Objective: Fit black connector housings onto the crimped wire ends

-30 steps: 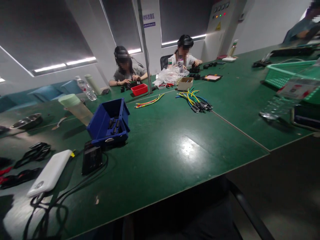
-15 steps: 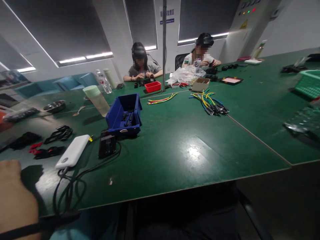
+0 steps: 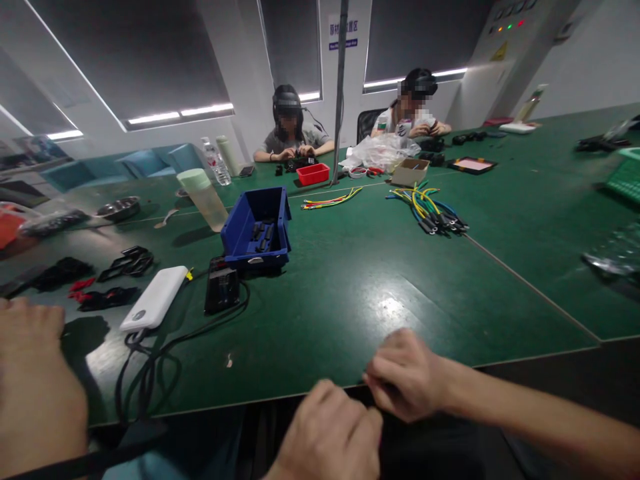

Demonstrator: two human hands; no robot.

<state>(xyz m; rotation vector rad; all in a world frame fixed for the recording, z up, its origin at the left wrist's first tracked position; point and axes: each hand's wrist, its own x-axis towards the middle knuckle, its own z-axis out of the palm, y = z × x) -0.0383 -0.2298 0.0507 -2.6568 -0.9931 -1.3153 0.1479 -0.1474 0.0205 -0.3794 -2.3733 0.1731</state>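
My left hand (image 3: 330,433) is a closed fist at the bottom centre, just below the near edge of the green table (image 3: 360,293). My right hand (image 3: 405,373) comes in from the right, fingers curled and pinched at that same edge. The two hands nearly touch; whatever they hold is hidden. Nearest on the table are a black cable loop (image 3: 150,360), a white power bank (image 3: 155,298) and a small black device (image 3: 221,291). A blue bin (image 3: 237,230) with black parts stands behind them.
A large blurred skin-coloured shape (image 3: 30,387) fills the lower left corner. Bundles of coloured wires (image 3: 430,210) lie mid-table, black clips (image 3: 125,261) at left, and a pale cup (image 3: 203,198). Two people work at the far side by a red tray (image 3: 313,174) and a pole (image 3: 340,87).
Both of my hands have come into view at the table's near edge; they were out of sight before. The view has swung left and slightly down.
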